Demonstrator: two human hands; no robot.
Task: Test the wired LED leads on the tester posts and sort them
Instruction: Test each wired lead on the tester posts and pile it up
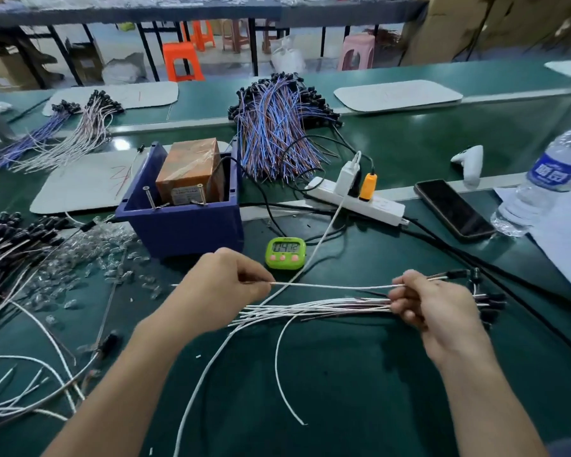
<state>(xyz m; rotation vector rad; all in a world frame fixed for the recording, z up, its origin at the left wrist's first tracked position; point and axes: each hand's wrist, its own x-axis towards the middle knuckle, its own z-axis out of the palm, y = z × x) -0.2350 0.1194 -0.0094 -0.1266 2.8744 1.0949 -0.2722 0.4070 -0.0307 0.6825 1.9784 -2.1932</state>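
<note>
While the green bench top [343, 390] is running off every edge of the view, the heap of blue and brown wired leads [277, 133] at the back is lying in a loose fan, its black heads blurring together so single pieces are hard to pick out. In front of it the blue plastic bin [182, 225] is holding a brown tape-wrapped block [188, 169], which is hiding most of the bin's inside. The right hand [435, 308] is curling its fingers round a bundle of white leads [310, 308], covering the stretch near their dark heads, which are sticking out past the knuckles; the loose wire ends are fanning out leftward over the bench top. The left hand [218, 288] is pinching one thin white lead [333, 286] between thumb and forefinger, and this lead is stretching straight across to the right hand's upper fingers, above the bundle. Behind it the rounded green timer [285, 253] is sitting beside the bin, its last digits hard to read. Two thin metal posts [149, 197] are standing up at the bin's near wall.
</note>
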